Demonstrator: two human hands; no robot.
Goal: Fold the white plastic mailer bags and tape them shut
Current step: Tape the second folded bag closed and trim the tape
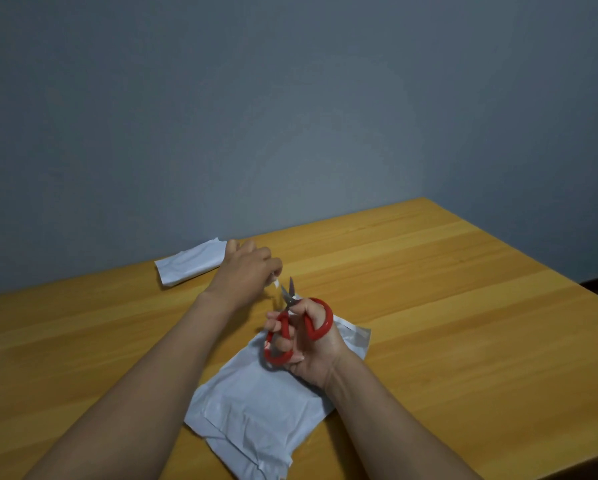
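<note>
Clear tape (pixel 276 283), faint beside scissors (pixel 284 326)

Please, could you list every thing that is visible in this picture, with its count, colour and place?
table: one, yellow wood, fills the lower view
wall: one, grey-blue, behind the table
folded mailer bag: one, white, far left, by the wall
near mailer bag: at least one, white, flat at the near edge
scissors: one pair, red handles, blades apart, above the near mailer bag
tape strip: one, pale, at the blades
left hand: pinches the tape strip
right hand: grips the scissors
</note>
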